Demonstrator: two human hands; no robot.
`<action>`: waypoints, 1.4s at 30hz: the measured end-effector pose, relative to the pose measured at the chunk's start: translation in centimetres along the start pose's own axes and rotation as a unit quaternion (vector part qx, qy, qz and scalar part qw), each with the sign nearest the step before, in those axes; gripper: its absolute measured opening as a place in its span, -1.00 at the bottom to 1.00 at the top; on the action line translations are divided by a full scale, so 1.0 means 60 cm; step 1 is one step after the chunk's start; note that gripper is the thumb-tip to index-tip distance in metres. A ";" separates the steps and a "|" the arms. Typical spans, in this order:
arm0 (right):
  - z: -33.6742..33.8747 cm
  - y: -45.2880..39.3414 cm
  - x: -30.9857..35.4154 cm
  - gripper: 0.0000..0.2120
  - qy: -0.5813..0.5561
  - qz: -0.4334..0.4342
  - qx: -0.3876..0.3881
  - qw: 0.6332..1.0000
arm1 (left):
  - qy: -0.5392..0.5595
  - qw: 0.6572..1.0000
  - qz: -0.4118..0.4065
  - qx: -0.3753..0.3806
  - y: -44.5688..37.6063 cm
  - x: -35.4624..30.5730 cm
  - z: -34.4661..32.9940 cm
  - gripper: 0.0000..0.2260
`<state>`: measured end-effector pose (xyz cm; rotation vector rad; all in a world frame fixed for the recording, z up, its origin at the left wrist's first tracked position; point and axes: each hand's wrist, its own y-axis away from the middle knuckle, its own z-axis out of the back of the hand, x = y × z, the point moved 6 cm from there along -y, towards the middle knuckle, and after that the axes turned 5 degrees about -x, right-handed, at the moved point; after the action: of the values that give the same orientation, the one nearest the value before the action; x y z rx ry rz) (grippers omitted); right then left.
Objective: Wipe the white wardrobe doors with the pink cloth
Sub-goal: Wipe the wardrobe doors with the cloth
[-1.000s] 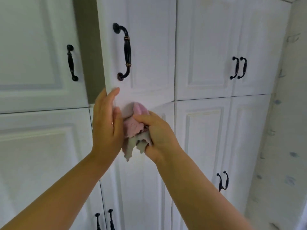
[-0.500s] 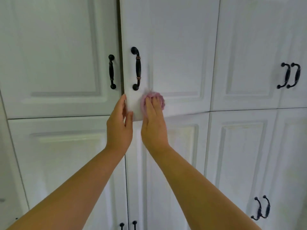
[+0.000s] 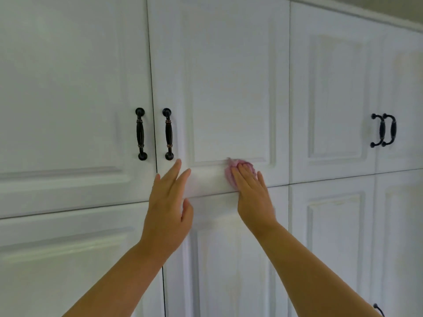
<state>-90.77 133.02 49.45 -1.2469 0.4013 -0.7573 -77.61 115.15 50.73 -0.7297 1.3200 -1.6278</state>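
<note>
Pressing flat against the upper middle white panelled wardrobe door, right hand, fingers straight and slightly spread, pinning a bunched pink cloth to the wood. Sitting on that door's bottom rail, just under the lower moulding of its raised panel, well right of the black turned metal handle. Mostly buried under the fingers; only a crumpled pink fringe peeking out above and to the left of the fingertips, so no telling its long axis or which way it points.

Hovering left of the cloth, just below and right of the same handle, left hand, fingers straight and loosely fanned, thumb out, gripping nothing; hard to say whether the fingertips actually touch the door. Blurred a little, both hands.

Running just below the cloth, the door's bottom edge, with a lower white door beneath. Lying right of the cloth, the vertical seam to the next upper white door. Plenty of bare white panel above the cloth. Mirroring the handle across the left seam, a twin black handle; far right, a pair of curved black handles. Cut off at the bottom right edge, part of another dark handle.
</note>
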 end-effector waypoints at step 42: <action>0.224 -0.639 -0.231 -0.29 0.097 0.207 -0.099 0.969 | -0.227 0.952 -0.097 -0.181 -0.662 -0.306 -0.306 -0.34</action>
<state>-102.95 147.43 88.02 -1.2209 0.8857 -0.4882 -96.31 141.12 85.76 -1.4030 1.2404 -1.2633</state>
